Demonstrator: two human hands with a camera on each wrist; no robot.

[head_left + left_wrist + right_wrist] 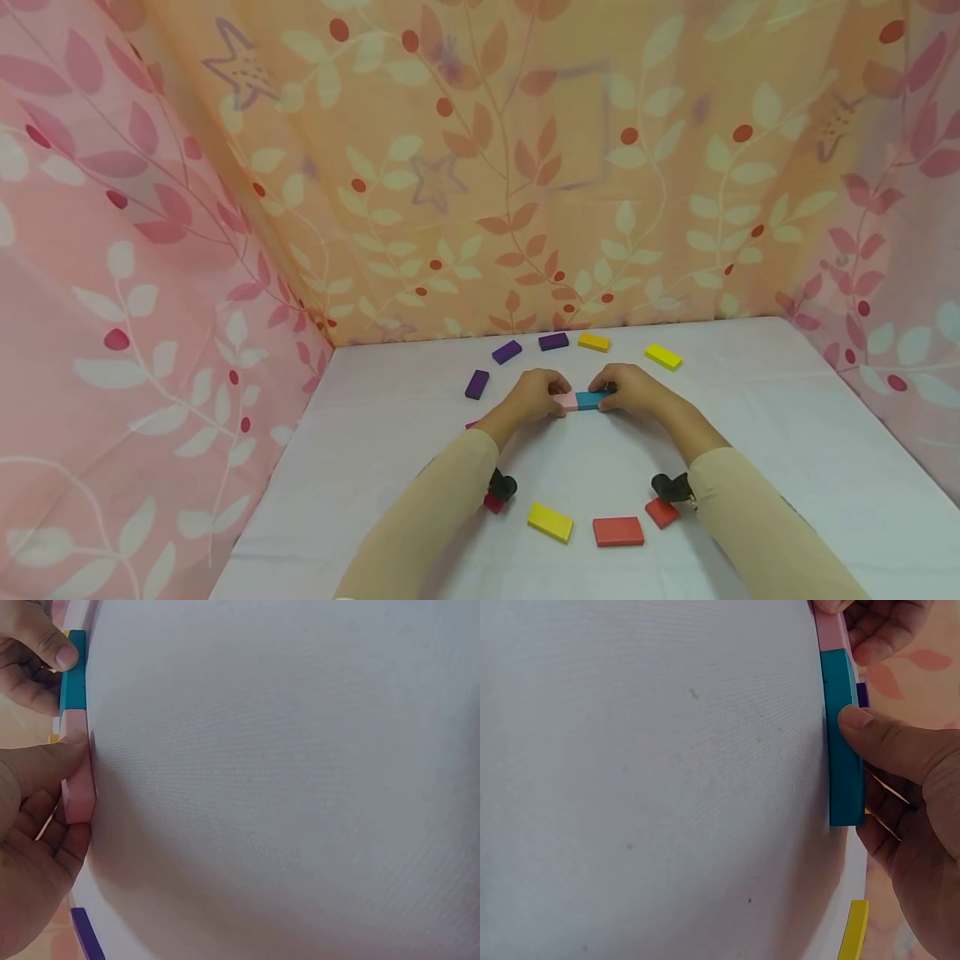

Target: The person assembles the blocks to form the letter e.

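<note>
A pink block (567, 402) and a teal block (591, 400) meet end to end in a straight row at the middle of the white table. My left hand (534, 395) grips the pink block, its thumb on the near face and its fingers curled at the outer end in the left wrist view. At the other end, my right hand (636, 390) holds the teal block (843, 772) between thumb and fingers. In the right wrist view, only part of the pink block (831, 631) shows; the rest is cut off or under the left fingers.
Loose blocks form a rough ring around the hands: several purple (507, 352), orange-yellow (594, 342) and yellow (663, 357) behind, yellow (551, 522) and red (618, 532) in front. A magenta block (492, 503) is partly hidden by the left sleeve. Patterned cloth (465, 208) encloses the table.
</note>
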